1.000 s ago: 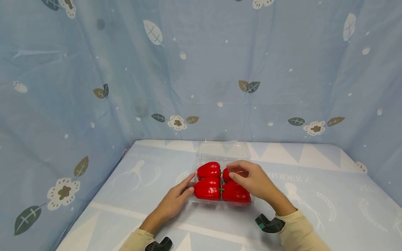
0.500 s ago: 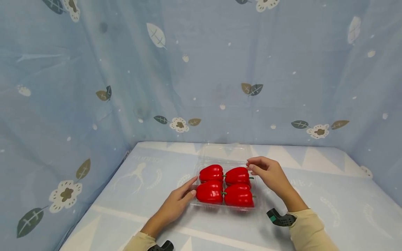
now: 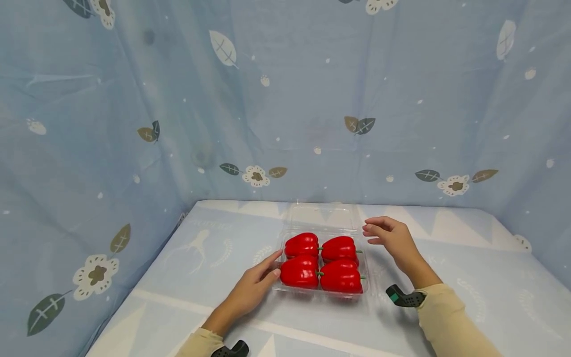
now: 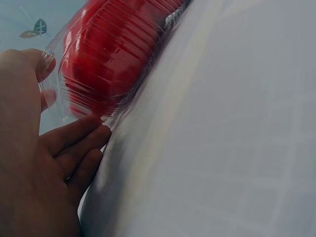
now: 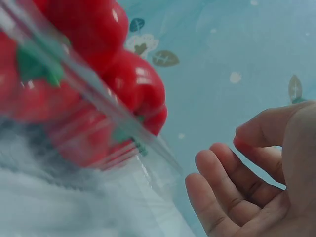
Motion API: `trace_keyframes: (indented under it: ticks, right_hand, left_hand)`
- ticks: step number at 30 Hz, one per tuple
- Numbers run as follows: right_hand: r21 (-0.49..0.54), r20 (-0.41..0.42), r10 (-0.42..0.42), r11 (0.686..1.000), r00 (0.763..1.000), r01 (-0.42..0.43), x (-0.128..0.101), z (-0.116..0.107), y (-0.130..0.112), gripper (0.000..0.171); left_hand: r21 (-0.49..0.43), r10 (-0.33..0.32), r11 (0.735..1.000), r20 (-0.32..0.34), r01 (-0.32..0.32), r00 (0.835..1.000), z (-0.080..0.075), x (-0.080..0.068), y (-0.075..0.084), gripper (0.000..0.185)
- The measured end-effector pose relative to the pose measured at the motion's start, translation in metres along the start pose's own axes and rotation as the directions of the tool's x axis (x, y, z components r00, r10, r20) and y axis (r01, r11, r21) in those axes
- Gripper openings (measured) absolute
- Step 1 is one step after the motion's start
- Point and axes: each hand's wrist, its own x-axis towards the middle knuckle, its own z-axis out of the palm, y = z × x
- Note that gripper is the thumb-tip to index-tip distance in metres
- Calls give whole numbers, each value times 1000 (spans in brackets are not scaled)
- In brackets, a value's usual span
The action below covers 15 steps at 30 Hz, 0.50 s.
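A clear plastic clamshell box (image 3: 318, 293) holds several red bell peppers (image 3: 341, 275) with green stems, lying in two rows. The left hand (image 3: 251, 285) is at the box's left side, and in the left wrist view its thumb and a finger pinch the rim while other fingers (image 4: 79, 136) touch the ribbed wall. Just right of the box the right hand (image 3: 394, 243) is held in the air, fingers loosely bent around nothing. The right wrist view has this hand (image 5: 256, 182) apart from the blurred box edge, with peppers (image 5: 136, 86) beyond it.
The box's lid (image 3: 323, 216) lies folded back behind it, its outline faint. A pale patterned cloth covers the table (image 3: 446, 277). Blue curtains (image 3: 290, 99) with leaves and flowers close off the back and sides.
The right hand has left the back right pepper and moved right, off the box, uncovering that pepper. The left hand stays at the box's left side. The whole view has shifted slightly.
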Motion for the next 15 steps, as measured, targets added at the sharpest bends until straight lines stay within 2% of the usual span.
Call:
trace_keyframes:
  ticks: [10,15]
  right_hand:
    - [-58,-17,162,985,987,-163,20,-8,11,48]
    - [-57,37,189,981,981,-187,34,-6,14,46]
  left_hand:
    - [2,10,1000,-4,-10,1000,3,1,0,51]
    - [21,6,1000,-12,-6,1000,0,0,2,51]
